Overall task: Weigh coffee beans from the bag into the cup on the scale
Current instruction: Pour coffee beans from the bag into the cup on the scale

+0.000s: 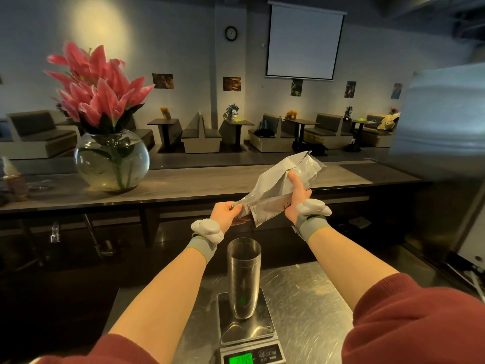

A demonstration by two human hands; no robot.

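A silver-grey coffee bag (278, 187) is held tilted above a tall metal cup (243, 274), its lower mouth end down to the left. My left hand (227, 212) pinches that lower corner. My right hand (298, 193) grips the bag's middle from below, thumb up along its side. The cup stands upright on a steel scale (245, 334) with a lit green display (241, 359). I cannot tell what is inside the cup.
The scale sits on a scratched steel worktop (301, 306). Behind it runs a raised wooden bar counter (199, 179) with a round glass vase of pink lilies (111, 158) at left. A large steel appliance (443, 122) stands at right.
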